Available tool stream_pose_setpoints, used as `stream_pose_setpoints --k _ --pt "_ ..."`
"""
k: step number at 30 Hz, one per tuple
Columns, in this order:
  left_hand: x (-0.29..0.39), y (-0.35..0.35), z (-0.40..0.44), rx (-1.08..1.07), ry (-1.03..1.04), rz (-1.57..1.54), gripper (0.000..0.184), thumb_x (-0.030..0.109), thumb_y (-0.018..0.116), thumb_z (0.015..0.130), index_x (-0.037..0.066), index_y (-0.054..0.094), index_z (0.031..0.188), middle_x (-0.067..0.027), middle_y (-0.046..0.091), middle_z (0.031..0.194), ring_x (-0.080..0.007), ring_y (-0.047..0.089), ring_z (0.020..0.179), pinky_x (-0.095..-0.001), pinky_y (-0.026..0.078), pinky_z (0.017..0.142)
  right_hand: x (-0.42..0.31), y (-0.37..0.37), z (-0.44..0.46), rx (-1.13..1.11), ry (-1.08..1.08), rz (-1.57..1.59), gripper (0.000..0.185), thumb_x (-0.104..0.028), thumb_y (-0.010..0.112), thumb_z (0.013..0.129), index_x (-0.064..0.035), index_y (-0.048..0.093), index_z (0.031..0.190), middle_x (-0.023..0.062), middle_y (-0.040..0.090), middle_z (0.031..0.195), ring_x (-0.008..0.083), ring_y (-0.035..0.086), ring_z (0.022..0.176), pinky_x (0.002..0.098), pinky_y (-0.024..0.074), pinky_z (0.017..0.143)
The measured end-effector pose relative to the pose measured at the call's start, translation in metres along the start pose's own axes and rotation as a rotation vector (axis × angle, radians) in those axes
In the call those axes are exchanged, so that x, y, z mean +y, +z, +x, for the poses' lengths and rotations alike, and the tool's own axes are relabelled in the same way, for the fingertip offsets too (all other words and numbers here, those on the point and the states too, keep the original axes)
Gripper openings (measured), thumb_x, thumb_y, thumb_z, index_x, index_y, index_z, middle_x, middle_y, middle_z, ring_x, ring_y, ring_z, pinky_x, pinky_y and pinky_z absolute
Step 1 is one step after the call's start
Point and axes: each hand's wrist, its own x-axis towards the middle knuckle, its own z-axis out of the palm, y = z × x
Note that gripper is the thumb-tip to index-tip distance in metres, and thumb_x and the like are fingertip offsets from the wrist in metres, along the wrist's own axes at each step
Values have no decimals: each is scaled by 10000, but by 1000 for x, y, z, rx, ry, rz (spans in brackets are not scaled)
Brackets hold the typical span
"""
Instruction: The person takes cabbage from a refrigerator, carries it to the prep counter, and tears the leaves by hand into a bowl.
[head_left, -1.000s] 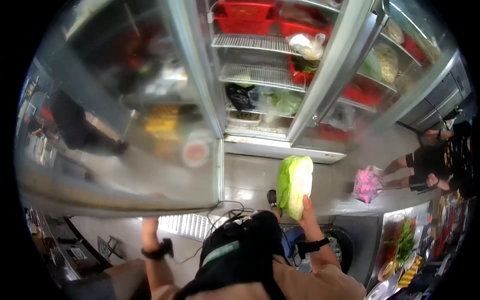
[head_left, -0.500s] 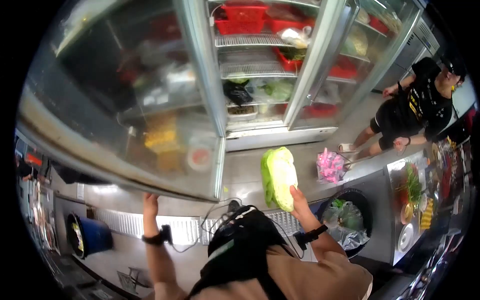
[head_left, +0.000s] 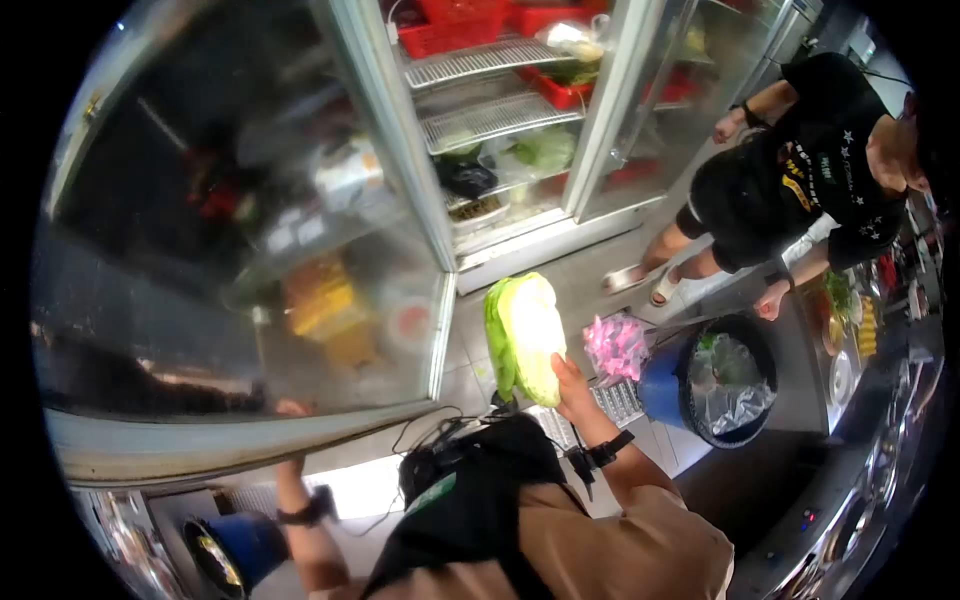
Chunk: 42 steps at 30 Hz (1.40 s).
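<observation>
A long, pale green napa cabbage (head_left: 530,335) is in my right hand (head_left: 577,392), gripped near its lower end with the thumb across the leaves. It is held out in front of the open refrigerator (head_left: 510,258). My left hand (head_left: 291,466) is at the bottom rim of the swung-out glass refrigerator door (head_left: 250,432). Blurred fingers show through the glass above that rim, and the frame hides the middle of the hand. Dark bands circle both wrists.
Red baskets (head_left: 450,38) and bagged greens (head_left: 540,150) fill refrigerator shelves. A person in black (head_left: 790,170) stands at the right. Near them are a pink bag (head_left: 615,347) and a lined blue bin (head_left: 665,385). Another blue bin (head_left: 250,548) stands lower left. Cables (head_left: 425,425) hang before me.
My view has turned, and the refrigerator door now covers more of the lower left. The person in black appears closer. The cabbage stays in my right hand, and my left hand remains at the door.
</observation>
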Motion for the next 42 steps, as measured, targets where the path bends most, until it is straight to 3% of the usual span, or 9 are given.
stream_pose_setpoints --k 7,10,11,13,17,34,36,37,42 --pt "30 -52 7 -225 81 427 304 194 489 978 31 545 1228 -121 573 1224 -231 541 1112 -355 421 955 88 53 -40 133 -238 20 456 -250 562 980 11 436 1333 118 573 1256 225 595 1106 380 520 923" --pt "-43 -111 19 -197 279 882 301 134 561 935 -19 563 1194 -139 605 1186 -239 561 1074 -372 447 923 122 92 -58 187 -376 75 448 -260 543 990 6 438 1335 117 594 1224 218 605 1086 380 519 922" --pt "-41 -112 18 -215 303 867 301 134 561 935 -19 563 1194 -139 605 1186 -239 561 1074 -372 447 923 134 103 -68 202 -405 73 448 -260 543 990 6 438 1335 117 594 1224 218 605 1086 380 519 922" --pt "6 -87 21 -404 -213 243 332 76 611 895 -22 566 1209 -116 606 1182 -216 554 1079 -356 446 929 157 123 -86 19 -474 143 451 -294 525 996 0 443 1329 121 593 1232 223 611 1082 378 523 912" --pt "63 -53 11 -508 -92 -31 336 20 651 861 -39 574 1182 -58 622 1109 -169 563 998 -307 453 883 190 151 -121 33 -492 248 534 -399 511 986 -9 443 1344 138 604 1223 246 634 1032 404 548 839" --pt "53 -106 19 -692 50 211 251 -20 667 850 16 601 1089 -49 634 1020 -151 582 926 -277 480 807 209 205 -187 -38 -707 351 608 -479 497 960 -45 425 1379 137 601 1238 253 652 1023 407 580 806" --pt "62 -103 12 -624 24 195 165 12 672 854 -8 596 999 -39 601 925 -138 537 842 -288 457 739 202 183 -175 -191 -743 251 568 -420 509 975 -11 432 1361 156 595 1247 253 652 1032 405 574 847" --pt "67 -99 3 -549 -34 10 109 43 678 854 -27 598 881 -29 571 811 -120 496 752 -294 431 665 202 178 -169 -28 -776 220 541 -397 521 977 -2 449 1341 144 606 1229 247 653 1031 401 572 848" --pt "29 -129 13 -589 -140 65 314 14 641 879 -61 564 1174 -76 608 1113 -156 539 1002 -311 448 898 165 154 -141 100 -760 85 518 -381 530 981 2 467 1324 112 622 1202 218 630 1057 363 520 913"
